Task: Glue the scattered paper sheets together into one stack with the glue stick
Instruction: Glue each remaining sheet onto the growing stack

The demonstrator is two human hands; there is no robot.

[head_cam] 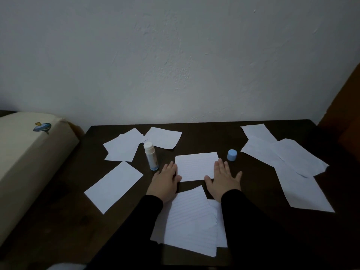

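A small lined white sheet (195, 165) lies in the middle of the dark table (204, 137). My left hand (165, 180) lies flat with straight fingers at its left edge. My right hand (224, 179) lies flat over its lower right corner, fingers spread. The glue stick (150, 158) stands upright and uncapped just left of my left hand. Its blue cap (232, 155) sits to the right of the sheet. A loose pile of lined sheets (191, 221) lies between my forearms. More white sheets lie at the left (114, 187), back left (123, 146), back (163, 137) and right (288, 162).
A cream-coloured cushion-like object (25, 152) with a small blue picture sits against the table's left side. A pale wall stands right behind the table. A brown piece of furniture (346, 114) borders the right corner.
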